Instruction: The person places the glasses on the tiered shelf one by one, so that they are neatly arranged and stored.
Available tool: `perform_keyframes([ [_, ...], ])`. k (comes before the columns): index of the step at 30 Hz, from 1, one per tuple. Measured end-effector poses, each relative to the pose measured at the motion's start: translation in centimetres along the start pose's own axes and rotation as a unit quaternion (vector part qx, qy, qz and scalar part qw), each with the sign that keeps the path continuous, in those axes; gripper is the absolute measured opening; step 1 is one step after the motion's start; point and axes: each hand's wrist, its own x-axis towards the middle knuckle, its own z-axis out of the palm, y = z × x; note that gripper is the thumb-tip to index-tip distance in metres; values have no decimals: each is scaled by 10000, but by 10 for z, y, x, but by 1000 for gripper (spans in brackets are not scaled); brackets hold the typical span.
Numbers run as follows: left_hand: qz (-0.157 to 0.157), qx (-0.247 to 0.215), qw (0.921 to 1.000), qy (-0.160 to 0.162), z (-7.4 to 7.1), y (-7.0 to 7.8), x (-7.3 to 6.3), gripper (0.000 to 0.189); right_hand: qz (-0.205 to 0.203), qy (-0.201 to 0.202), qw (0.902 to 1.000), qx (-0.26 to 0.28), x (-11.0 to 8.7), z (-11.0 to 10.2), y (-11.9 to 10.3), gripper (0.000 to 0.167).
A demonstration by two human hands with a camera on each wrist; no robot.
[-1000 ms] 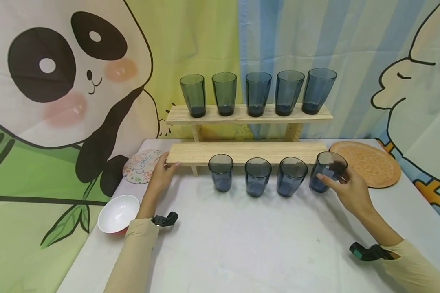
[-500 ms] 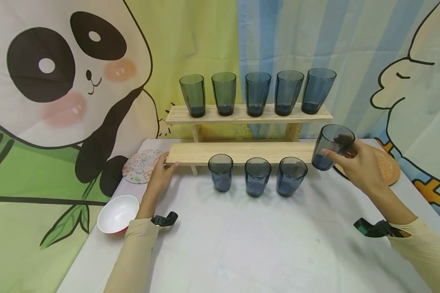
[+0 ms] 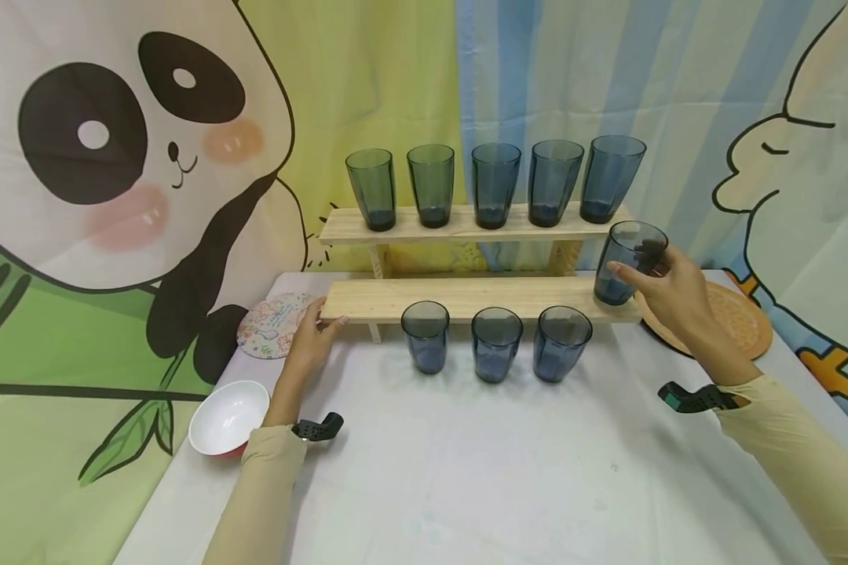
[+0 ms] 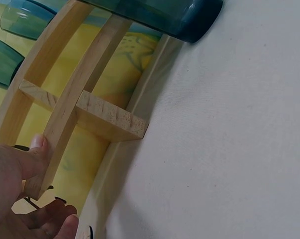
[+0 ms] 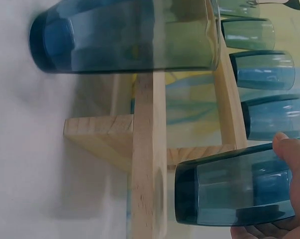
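Observation:
A two-tier wooden shelf (image 3: 424, 298) stands at the back of the table. At the right end of its lower board, my right hand (image 3: 677, 294) grips a blue tinted drinking glass (image 3: 616, 271) upright, thumb on the near side and fingers behind. In the right wrist view the base of this glass (image 5: 229, 191) is just above the board, with a slim gap. My left hand (image 3: 309, 343) holds the lower board's left end, its thumb (image 4: 38, 144) on the front edge. Three similar glasses (image 3: 495, 345) stand in a row on the table before the shelf.
Several matching glasses (image 3: 495, 188) line the upper board (image 3: 466, 233). A white bowl with a red outside (image 3: 228, 416) sits at the left table edge. A patterned round mat (image 3: 272, 326) lies left of the shelf, a brown round mat (image 3: 738, 322) right of it.
My right hand has lifted the rightmost glass off the table and carried it up and back over the lower board's right end. The left hand stays in place.

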Motion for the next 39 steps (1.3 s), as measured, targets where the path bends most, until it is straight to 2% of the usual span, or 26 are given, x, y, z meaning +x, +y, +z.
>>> perform_keyframes([
  [14, -4, -3, 10000, -5, 0, 1, -1, 78, -97, -21, 9999, -98, 4, 11, 0, 75],
  [21, -28, -23, 10000, -35, 2, 1, 0, 78, -107, 100, 9998, -107, 3, 16, 7, 70],
  [28, -1, 50, 10000, -30, 0, 3, -2, 78, -58, 0, 9998, 178, 4, 19, 8, 78],
  [33, -130, 104, 9999, -3, 0, 5, -3, 77, -156, -93, 9990, 419, 4, 21, 8, 77],
  [37, -186, 98, 9998, 23, 0, 6, -3, 75, -162, -94, 9973, 707, -4, 20, 9, 82],
  [39, -172, 74, 9998, 23, 1, 6, -3, 74, -156, 12, 9952, 971, -12, 18, 9, 90],
])
